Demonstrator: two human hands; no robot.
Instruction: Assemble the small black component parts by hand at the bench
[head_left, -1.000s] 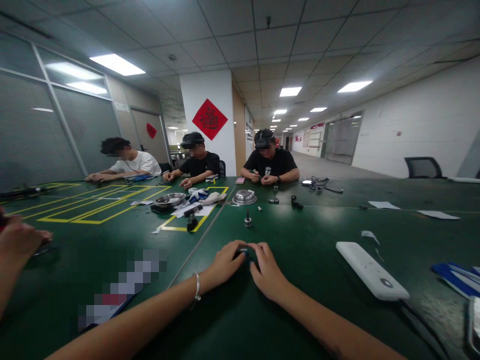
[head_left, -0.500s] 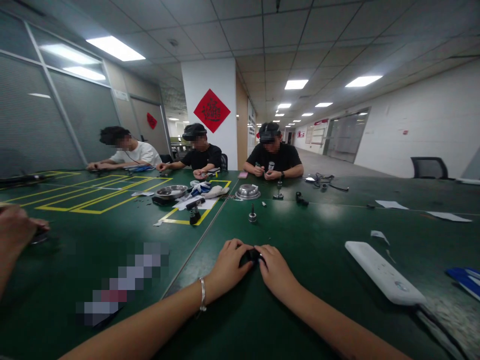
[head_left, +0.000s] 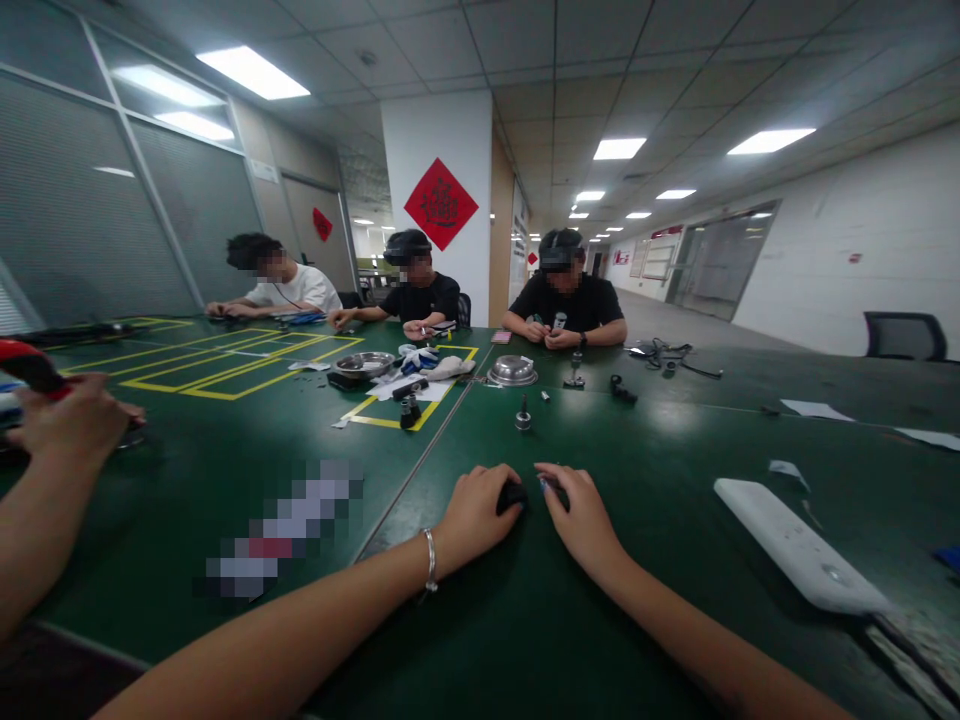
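My left hand (head_left: 481, 508), with a silver bracelet at the wrist, is wrapped round a small black object (head_left: 513, 496) low over the green table (head_left: 480, 640). Just to the right is my right hand (head_left: 581, 505), its thumb and index finger curved toward the black part but apart from it. Something tiny may be at its fingertips; it is too small to make out. Beyond the hands a small metal part with an upright shaft (head_left: 523, 414) stands on the table.
Metal bowls (head_left: 513, 371), gloves (head_left: 450, 368) and black parts (head_left: 409, 412) lie farther back. A white power strip (head_left: 799, 545) is at right. Another person's hand (head_left: 75, 415) holds a red and black tool (head_left: 31, 366) at left. Several people sit across the table.
My right hand has come away from the black object, leaving a gap between my hands. The view has shifted, and a red and black tool has appeared in the neighbouring person's hand.
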